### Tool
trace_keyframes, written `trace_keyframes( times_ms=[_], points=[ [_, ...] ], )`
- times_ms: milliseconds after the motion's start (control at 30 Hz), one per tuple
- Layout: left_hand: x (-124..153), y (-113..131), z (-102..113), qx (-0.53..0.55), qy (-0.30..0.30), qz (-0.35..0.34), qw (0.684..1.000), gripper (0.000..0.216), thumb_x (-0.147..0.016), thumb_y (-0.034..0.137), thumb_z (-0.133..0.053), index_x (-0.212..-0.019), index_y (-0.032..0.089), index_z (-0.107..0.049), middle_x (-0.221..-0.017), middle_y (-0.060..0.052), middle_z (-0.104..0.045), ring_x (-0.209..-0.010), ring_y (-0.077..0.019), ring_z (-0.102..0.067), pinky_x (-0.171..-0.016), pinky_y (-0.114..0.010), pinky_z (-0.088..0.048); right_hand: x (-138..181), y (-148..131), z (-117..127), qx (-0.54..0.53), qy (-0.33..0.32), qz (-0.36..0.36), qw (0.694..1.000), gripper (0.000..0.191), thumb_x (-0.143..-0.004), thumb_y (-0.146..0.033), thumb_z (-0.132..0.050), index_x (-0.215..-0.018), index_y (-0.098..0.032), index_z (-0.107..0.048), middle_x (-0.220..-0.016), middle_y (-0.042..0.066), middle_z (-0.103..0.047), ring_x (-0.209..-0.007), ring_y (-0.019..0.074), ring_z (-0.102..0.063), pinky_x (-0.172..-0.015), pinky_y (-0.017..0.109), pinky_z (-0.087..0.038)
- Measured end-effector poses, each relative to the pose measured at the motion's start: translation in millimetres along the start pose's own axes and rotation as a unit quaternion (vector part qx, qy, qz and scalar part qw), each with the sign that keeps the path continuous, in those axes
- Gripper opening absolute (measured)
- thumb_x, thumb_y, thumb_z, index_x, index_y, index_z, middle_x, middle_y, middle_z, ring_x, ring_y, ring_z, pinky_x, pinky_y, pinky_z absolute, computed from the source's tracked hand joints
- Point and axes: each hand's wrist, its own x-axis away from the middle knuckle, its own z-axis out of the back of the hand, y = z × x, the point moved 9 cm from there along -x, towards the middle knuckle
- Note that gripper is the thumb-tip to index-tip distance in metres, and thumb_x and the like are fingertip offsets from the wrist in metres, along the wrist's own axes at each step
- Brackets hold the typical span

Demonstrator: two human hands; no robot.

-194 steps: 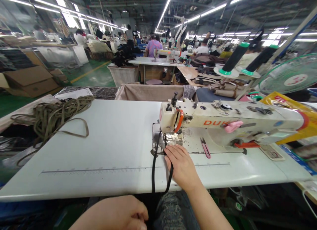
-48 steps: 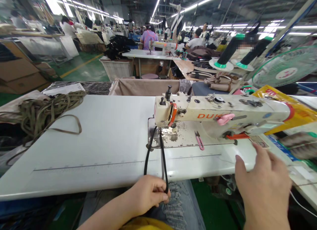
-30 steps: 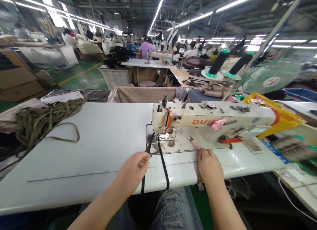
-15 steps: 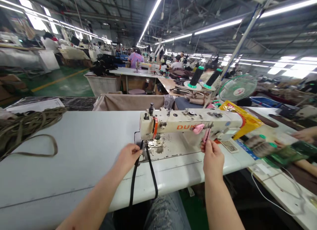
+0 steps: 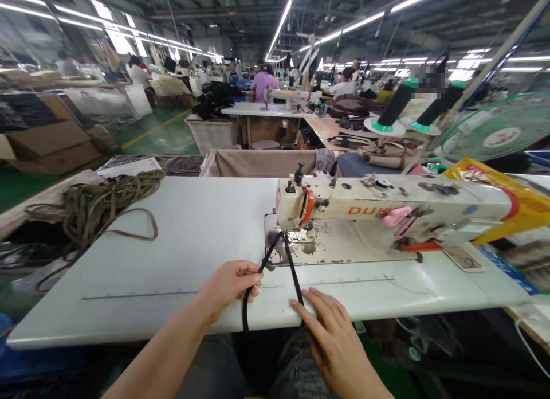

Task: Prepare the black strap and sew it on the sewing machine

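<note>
A narrow black strap (image 5: 294, 273) hangs in two strands from the needle area of a white sewing machine (image 5: 335, 201) and over the table's front edge. My left hand (image 5: 234, 284) is closed on the left strand, a little in front of the machine's metal plate. At the table edge my right hand (image 5: 329, 324) lies against the right strand, its fingers stretched out and apart. A pink tool (image 5: 405, 226), apparently thread snips, rests on the front of the machine arm beside a pink piece (image 5: 396, 215).
A heap of olive straps (image 5: 103, 210) lies on the left of the white table (image 5: 193, 215). Black thread cones (image 5: 394, 106) and a green fan (image 5: 501, 129) stand at the right. A beige fabric bin (image 5: 262, 163) sits behind the table. Co-workers sit farther back.
My right hand has let go of the pink tool and moved down-left to the black strap's right strand. My left hand has shifted toward me along the left strand. The view has turned right-to-left.
</note>
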Motion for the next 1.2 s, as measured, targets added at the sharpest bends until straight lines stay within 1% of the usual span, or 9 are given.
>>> trace_keyframes(
  times_ms=[67, 133, 367, 533, 667, 800, 933, 1100, 1200],
  points=[
    [4.0, -1.6, 0.8, -0.008, 0.003, -0.001, 1.000, 0.049, -0.062, 0.050, -0.088, -0.086, 0.011, -0.072, -0.072, -0.003, -0.067, -0.062, -0.0137, -0.062, -0.059, -0.027, -0.052, -2.0, -1.5, -9.2, 0.046, 0.000, 0.023, 0.999, 0.080, -0.087, 0.000, -0.047, -0.160, -0.030, -0.039, -0.157, 0.010, -0.051, -0.144, 0.0321, -0.049, -0.111, 0.053, -0.050],
    [7.7, -5.0, 2.6, -0.006, 0.009, -0.007, 1.000, 0.051, -0.062, 0.052, -0.089, -0.084, 0.011, -0.071, -0.070, -0.003, -0.066, -0.061, -0.0142, -0.062, -0.057, -0.027, -0.051, -6.5, 2.0, -12.1, 0.067, 0.024, 0.026, 0.997, 0.073, -0.091, -0.003, -0.048, -0.160, -0.027, -0.041, -0.154, 0.012, -0.055, -0.140, 0.0315, -0.053, -0.109, 0.051, -0.051],
    [28.0, -20.8, 18.8, -0.008, 0.035, -0.003, 0.999, 0.051, -0.066, 0.052, -0.086, -0.089, 0.011, -0.068, -0.069, -0.003, -0.067, -0.056, -0.0135, -0.061, -0.055, -0.028, -0.051, -31.4, -8.1, -0.3, 0.015, 0.049, 0.081, 0.995, 0.048, -0.100, -0.032, -0.061, -0.145, -0.015, -0.057, -0.138, 0.016, -0.067, -0.127, 0.0304, -0.063, -0.107, 0.048, -0.053],
    [39.3, -26.1, 24.8, -0.028, 0.031, -0.022, 0.999, 0.045, -0.072, 0.047, -0.082, -0.095, 0.012, -0.066, -0.067, 0.002, -0.061, -0.056, -0.0133, -0.060, -0.053, -0.026, -0.049, -65.3, 0.5, 12.4, -0.012, 0.076, 0.071, 0.995, 0.031, -0.103, -0.027, -0.056, -0.131, -0.018, -0.067, -0.127, 0.014, -0.072, -0.121, 0.0292, -0.065, -0.104, 0.049, -0.055],
    [42.9, -26.5, 33.9, -0.048, 0.078, -0.059, 0.994, 0.050, -0.071, 0.042, -0.080, -0.112, 0.016, -0.063, -0.080, 0.001, -0.060, -0.061, -0.0152, -0.062, -0.052, -0.027, -0.050, -101.6, 18.2, 8.9, -0.010, 0.089, 0.044, 0.995, 0.028, -0.104, -0.027, -0.055, -0.126, -0.018, -0.070, -0.126, 0.015, -0.072, -0.120, 0.0299, -0.066, -0.103, 0.051, -0.056],
    [48.6, -14.9, 48.1, -0.150, 0.146, -0.106, 0.972, 0.049, -0.076, 0.038, -0.074, -0.120, 0.019, -0.064, -0.093, -0.003, -0.067, -0.075, -0.0191, -0.066, -0.060, -0.028, -0.051, -115.8, 31.9, 1.0, -0.007, 0.094, 0.007, 0.996, 0.030, -0.104, -0.026, -0.054, -0.126, -0.015, -0.071, -0.129, 0.016, -0.072, -0.122, 0.0309, -0.066, -0.104, 0.052, -0.057],
    [54.8, -7.7, 60.1, -0.250, 0.180, -0.121, 0.944, 0.043, -0.083, 0.042, -0.066, -0.121, 0.021, -0.067, -0.098, -0.005, -0.071, -0.076, -0.0208, -0.067, -0.067, -0.031, -0.052, -104.4, 27.4, 4.2, -0.013, 0.100, 0.013, 0.995, 0.030, -0.103, -0.026, -0.056, -0.127, -0.017, -0.072, -0.128, 0.015, -0.074, -0.123, 0.0300, -0.067, -0.105, 0.052, -0.056],
    [58.3, -14.2, 75.5, -0.296, 0.208, -0.121, 0.924, 0.042, -0.086, 0.046, -0.061, -0.120, 0.023, -0.068, -0.112, -0.008, -0.073, -0.097, -0.0265, -0.071, -0.091, -0.040, -0.055, -95.1, 18.1, 11.2, -0.015, 0.095, 0.031, 0.995, 0.030, -0.102, -0.024, -0.057, -0.127, -0.016, -0.072, -0.129, 0.014, -0.074, -0.124, 0.0288, -0.067, -0.107, 0.051, -0.055],
    [58.7, -18.0, 81.2, -0.311, 0.213, -0.129, 0.917, 0.042, -0.088, 0.049, -0.060, -0.120, 0.024, -0.069, -0.114, -0.008, -0.073, -0.100, -0.0272, -0.071, -0.095, -0.042, -0.057, -96.3, 18.7, 10.9, -0.017, 0.091, 0.023, 0.995, 0.030, -0.103, -0.025, -0.056, -0.127, -0.015, -0.071, -0.129, 0.013, -0.074, -0.124, 0.0286, -0.067, -0.108, 0.051, -0.055]
  ],
)
